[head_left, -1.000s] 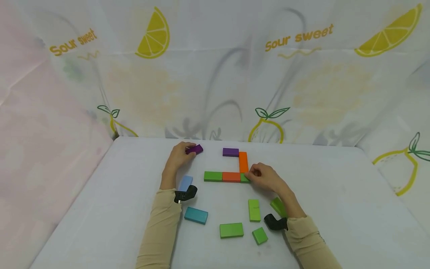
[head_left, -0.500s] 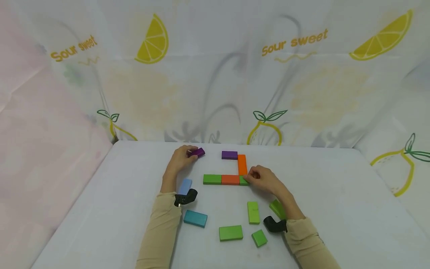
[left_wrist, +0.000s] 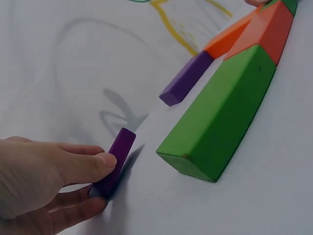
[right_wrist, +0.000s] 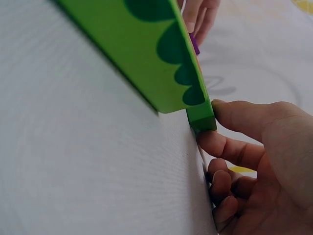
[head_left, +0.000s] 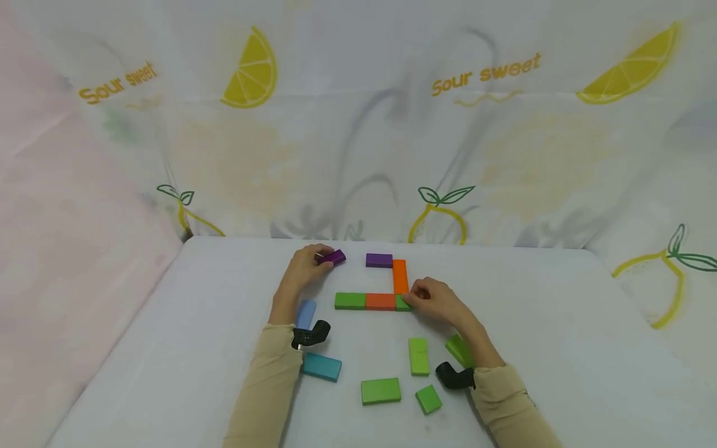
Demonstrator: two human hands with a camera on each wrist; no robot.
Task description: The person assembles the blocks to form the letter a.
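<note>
My left hand [head_left: 305, 269] pinches a dark purple block [left_wrist: 118, 159] between thumb and fingers, tilted close over the table at the far left of the layout. Ahead of it lies another purple block [head_left: 379, 261], its right end against the top of an upright orange block [head_left: 400, 276]. Below runs a row: a green block [head_left: 350, 301], a red-orange block [head_left: 380, 302] and a small green block [head_left: 401, 303]. At the row's right end my right hand [head_left: 439, 301] pinches that small green block [right_wrist: 201, 117] by thumb and index finger; the other fingers curl beneath.
Several loose blocks lie nearer: a light blue block [head_left: 305, 314] beside the left wrist, a teal block [head_left: 322, 367], a long green block [head_left: 381, 391], a light green block [head_left: 419, 356], a green square [head_left: 428, 399] and a green block [head_left: 459, 350] by the right forearm. A printed cloth [head_left: 358, 155] stands behind.
My left hand has moved slightly right with the dark purple block, closer to the other purple one. My right hand stays at the small green block. The head view has shifted a little.
</note>
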